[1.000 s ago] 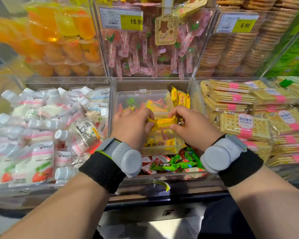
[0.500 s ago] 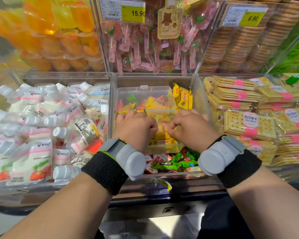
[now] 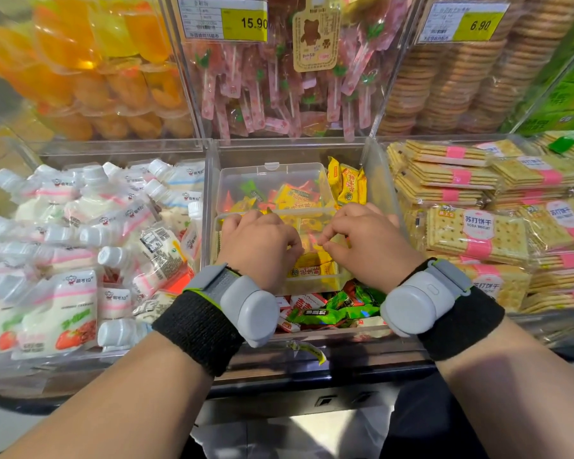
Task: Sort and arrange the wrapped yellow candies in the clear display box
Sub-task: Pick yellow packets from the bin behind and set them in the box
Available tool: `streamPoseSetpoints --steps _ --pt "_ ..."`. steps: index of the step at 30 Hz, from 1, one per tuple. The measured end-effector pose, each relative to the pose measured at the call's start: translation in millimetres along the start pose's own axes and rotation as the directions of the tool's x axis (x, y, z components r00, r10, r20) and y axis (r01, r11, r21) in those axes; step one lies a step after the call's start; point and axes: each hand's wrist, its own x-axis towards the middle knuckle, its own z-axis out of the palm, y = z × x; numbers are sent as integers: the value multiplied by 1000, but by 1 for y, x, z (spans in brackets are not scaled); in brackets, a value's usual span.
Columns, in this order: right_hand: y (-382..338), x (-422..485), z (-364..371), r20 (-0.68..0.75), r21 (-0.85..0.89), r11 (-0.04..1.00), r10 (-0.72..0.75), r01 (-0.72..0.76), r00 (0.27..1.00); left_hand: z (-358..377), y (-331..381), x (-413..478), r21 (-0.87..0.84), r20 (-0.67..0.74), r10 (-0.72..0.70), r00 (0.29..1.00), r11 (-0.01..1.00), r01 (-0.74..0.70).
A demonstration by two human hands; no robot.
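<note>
A clear display box [image 3: 315,287] sits in the middle shelf bin, with wrapped yellow candies [image 3: 312,264] stacked inside it. Both hands reach into the box from the front. My left hand [image 3: 259,248] is curled over the left side of the stack, its fingertips on a yellow candy. My right hand [image 3: 367,245] pinches the same pile from the right with thumb and forefinger. More yellow candies [image 3: 347,184] stand upright behind the box at the right. A second clear compartment [image 3: 272,175] behind holds mixed yellow, red and green candies.
Green and red wrapped candies [image 3: 332,309] lie loose in the bin in front of the box. White drink pouches [image 3: 80,246] fill the left bin and soda cracker packs [image 3: 478,233] the right. Jelly cups, lollipops and biscuits stand in bins behind.
One second ago both hands held a yellow candy above the box. They have since lowered it into the box and now sit down among the stacked candies.
</note>
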Motion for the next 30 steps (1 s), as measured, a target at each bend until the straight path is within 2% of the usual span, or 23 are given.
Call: streamPoseSetpoints --steps 6,10,19,30 --pt "7 -2 -9 -77 72 997 5 0 997 -4 6 2 -47 21 -10 1000 999 11" --pt "15 -5 -18 -118 110 994 38 -25 992 -6 17 5 -63 -15 8 1000 998 -9" --pt "32 -15 -42 -246 158 987 65 -27 967 -3 42 15 -11 -47 47 998 999 -48" --pt "63 -30 -58 -304 197 977 135 -77 943 13 77 43 67 51 135 990 988 -138"
